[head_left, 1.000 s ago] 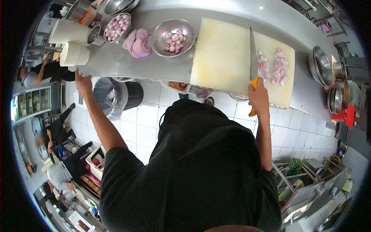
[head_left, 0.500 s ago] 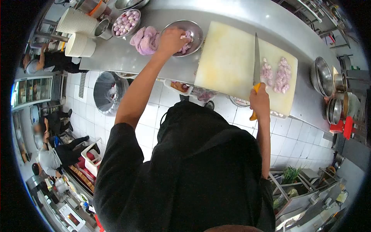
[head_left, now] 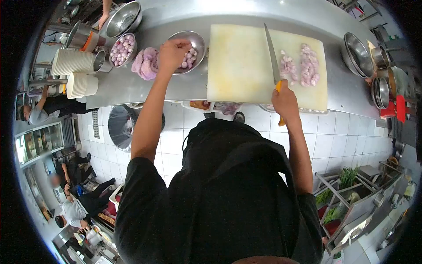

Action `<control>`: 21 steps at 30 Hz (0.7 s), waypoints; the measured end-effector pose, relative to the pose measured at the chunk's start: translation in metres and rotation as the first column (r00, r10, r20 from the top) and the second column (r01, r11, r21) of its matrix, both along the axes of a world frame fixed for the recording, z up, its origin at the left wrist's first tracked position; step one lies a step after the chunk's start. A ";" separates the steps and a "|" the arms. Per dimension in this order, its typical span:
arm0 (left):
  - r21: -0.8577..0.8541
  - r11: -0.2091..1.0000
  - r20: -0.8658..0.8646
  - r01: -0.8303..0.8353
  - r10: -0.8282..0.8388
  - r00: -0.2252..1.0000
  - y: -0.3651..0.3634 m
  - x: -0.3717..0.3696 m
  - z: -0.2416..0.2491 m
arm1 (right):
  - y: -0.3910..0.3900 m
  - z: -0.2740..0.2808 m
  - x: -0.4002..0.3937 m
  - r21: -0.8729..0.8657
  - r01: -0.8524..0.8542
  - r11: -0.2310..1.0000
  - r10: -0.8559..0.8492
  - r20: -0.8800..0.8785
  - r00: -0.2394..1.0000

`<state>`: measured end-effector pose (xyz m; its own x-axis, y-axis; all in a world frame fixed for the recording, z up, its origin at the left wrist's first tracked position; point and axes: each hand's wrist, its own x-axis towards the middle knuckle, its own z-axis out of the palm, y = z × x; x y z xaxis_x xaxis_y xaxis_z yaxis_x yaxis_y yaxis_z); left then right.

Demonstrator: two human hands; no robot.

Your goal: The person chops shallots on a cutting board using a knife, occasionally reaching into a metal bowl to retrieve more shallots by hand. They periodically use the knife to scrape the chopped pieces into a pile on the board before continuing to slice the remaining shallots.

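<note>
My right hand (head_left: 285, 100) is closed round the yellow handle of a long kitchen knife (head_left: 271, 50). Its blade lies over the white cutting board (head_left: 239, 66), pointing away from me. To the right of the blade are two rows of peeled shallots, a smaller one (head_left: 288, 67) and a larger one (head_left: 309, 66). My left hand (head_left: 172, 53) is above the near-left part of a metal bowl (head_left: 203, 46) holding more shallots (head_left: 189, 60). Its fingers are curled, and what they hold, if anything, is hidden. A crumpled pinkish cloth (head_left: 144, 64) lies left of this bowl.
Further left stand a bowl of shallots (head_left: 122, 50), a metal bowl (head_left: 124, 20) and stacked white tubs (head_left: 81, 86). Metal bowls (head_left: 358, 55) sit at the right. A lined bin (head_left: 121, 127) is below the counter. Another person's hand (head_left: 103, 20) reaches in at top left.
My left hand has come up out of the shallots in the bowl, its fingers now curled. My right hand still grips the knife over the board. The whole view has shifted.
</note>
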<state>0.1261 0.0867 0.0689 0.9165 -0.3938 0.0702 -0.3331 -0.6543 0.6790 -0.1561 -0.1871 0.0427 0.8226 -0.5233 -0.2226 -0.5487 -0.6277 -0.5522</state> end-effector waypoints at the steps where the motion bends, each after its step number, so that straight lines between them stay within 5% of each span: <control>1: -0.106 0.994 -0.061 0.006 -0.013 0.998 -0.011 -0.018 0.014 | -0.001 0.000 0.000 -0.009 0.000 1.000 0.000 -0.003 1.000; 7: -0.310 0.925 -0.126 0.221 -0.270 0.954 -0.100 -0.124 -0.020 | 0.002 0.003 -0.002 0.003 -0.018 1.000 0.018 0.087 0.996; 13: -0.083 0.972 0.286 0.221 -0.189 0.939 -0.109 -0.145 -0.061 | 0.027 0.017 0.007 0.062 -0.056 0.996 0.047 0.141 0.989; 21: -0.166 0.944 0.254 0.285 -0.238 0.937 -0.093 -0.134 -0.067 | 0.047 0.026 0.027 0.096 -0.129 0.987 0.118 0.110 0.987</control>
<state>-0.0077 -0.0066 0.0018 0.7329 -0.5742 0.3649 -0.6346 -0.3836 0.6709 -0.1296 -0.1404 0.0688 0.9007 -0.3950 -0.1806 -0.4073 -0.6239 -0.6670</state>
